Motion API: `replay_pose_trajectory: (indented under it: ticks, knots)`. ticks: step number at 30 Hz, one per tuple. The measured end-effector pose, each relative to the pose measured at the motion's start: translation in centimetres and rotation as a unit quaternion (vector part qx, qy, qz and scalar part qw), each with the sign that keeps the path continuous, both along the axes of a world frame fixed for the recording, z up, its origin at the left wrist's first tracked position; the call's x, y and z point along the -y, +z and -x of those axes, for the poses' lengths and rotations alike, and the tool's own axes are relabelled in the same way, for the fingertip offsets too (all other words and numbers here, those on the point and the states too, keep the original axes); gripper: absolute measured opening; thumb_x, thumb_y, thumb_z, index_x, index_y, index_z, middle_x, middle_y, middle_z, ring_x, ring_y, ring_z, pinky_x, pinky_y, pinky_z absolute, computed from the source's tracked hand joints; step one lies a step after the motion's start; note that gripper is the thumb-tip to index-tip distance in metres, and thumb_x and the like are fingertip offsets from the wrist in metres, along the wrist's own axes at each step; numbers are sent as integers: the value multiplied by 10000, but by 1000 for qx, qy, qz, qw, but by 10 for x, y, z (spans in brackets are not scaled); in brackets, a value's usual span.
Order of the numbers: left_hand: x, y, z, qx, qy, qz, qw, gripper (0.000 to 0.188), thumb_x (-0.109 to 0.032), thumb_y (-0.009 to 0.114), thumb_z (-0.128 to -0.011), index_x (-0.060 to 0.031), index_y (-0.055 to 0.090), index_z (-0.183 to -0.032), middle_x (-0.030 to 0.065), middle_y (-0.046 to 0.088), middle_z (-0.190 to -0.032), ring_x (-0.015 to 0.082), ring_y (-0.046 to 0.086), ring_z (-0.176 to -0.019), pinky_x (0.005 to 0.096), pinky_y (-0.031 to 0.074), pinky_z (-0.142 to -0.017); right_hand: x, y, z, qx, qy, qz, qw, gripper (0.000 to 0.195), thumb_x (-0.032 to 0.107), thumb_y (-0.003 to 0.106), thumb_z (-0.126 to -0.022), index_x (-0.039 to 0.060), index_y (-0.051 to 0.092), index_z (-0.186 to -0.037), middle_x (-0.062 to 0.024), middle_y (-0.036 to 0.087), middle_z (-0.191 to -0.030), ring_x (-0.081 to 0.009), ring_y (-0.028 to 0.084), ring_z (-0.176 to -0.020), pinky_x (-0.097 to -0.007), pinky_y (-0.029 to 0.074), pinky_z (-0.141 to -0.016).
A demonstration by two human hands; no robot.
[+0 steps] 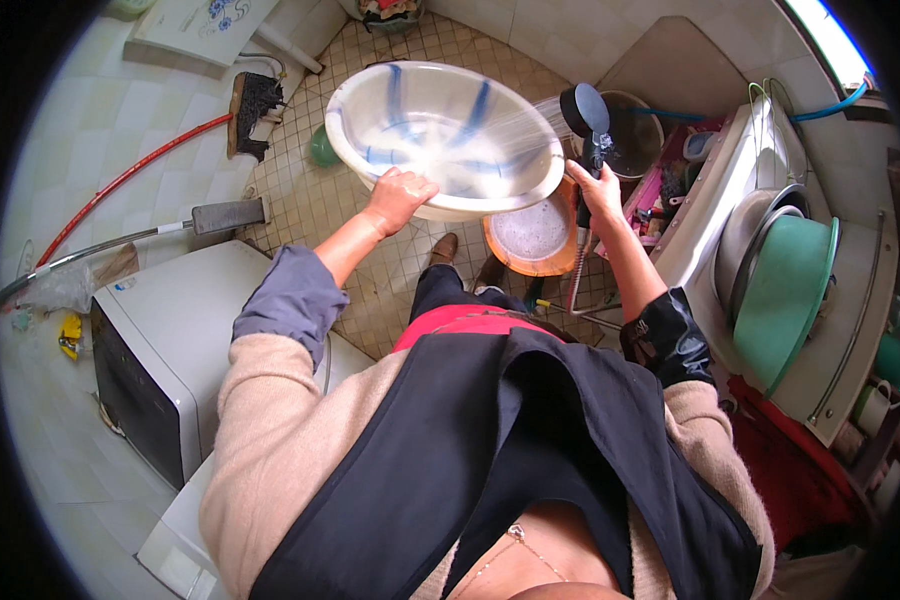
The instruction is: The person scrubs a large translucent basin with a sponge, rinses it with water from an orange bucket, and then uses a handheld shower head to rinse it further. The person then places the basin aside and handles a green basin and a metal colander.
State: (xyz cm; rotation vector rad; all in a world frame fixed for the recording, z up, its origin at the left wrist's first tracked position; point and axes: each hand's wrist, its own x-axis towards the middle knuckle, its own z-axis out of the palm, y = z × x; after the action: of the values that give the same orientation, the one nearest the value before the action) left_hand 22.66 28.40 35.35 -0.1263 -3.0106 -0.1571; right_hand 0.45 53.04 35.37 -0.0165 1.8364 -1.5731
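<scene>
My left hand (401,201) grips the near rim of a large white basin (337,150) with blue streaks, its thumb and fingers over the edge. A black handheld shower head (585,109) sprays water leftward into the tilted basin. My right hand (600,191) holds the shower head's handle beside the basin's right rim; whether it also touches the rim, I cannot tell. Below the basin, on the tiled floor, stands an orange tub (529,268) with whitish, foamy-looking contents. The shower's metal hose (577,274) hangs down from my right hand.
A white-topped appliance (187,300) stands at the left, near a red hose (131,165) on the wall. On the right, a green basin (787,300) and metal basins (742,232) lean on a ledge. A bucket (654,142) stands behind the shower head; a green round object (322,146) is on the floor.
</scene>
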Motion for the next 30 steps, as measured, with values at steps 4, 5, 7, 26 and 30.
replay_pose_trajectory:
  ticks: [4,5,7,26,30]
  knots:
    - [-7,23,-14,-19,12,-10,1000,102,-156,504,-733,-184,556,-816,-46,573,-733,131,556,-711,302,397,-655,-2,-22,1,-22,-34,-81,996,311,248,719,-718,60,504,-842,-9,503,-573,-108,471,-413,-254,385,-367]
    - [-8,30,-16,-33,12,-18,999,94,-153,507,-732,-180,558,-806,-44,577,-731,129,557,-708,300,395,-657,-4,-26,2,-31,-29,-102,994,324,255,725,-710,61,507,-849,-9,509,-585,-107,472,-416,-257,390,-373]
    - [-9,44,-22,-44,11,-32,998,83,-147,514,-731,-174,568,-788,-40,586,-730,126,562,-705,295,397,-672,-5,-34,7,-48,-23,-101,993,342,265,731,-701,56,510,-856,-21,527,-614,-112,483,-428,-272,404,-392]
    - [-3,-116,-73,-190,564,-262,760,355,-41,721,-591,-187,606,-894,71,527,-962,277,495,-938,373,406,-807,60,15,-2,115,-61,2,991,81,45,635,-721,2,569,-704,-82,535,-571,-189,527,-460,-295,440,-433]
    - [-36,-124,-33,-182,629,-736,174,320,-161,498,-827,-176,429,-1138,75,513,-1054,256,533,-891,433,496,-615,62,22,-11,49,-93,-1,994,101,18,626,-708,1,531,-680,-77,527,-577,-205,527,-450,-298,437,-431]
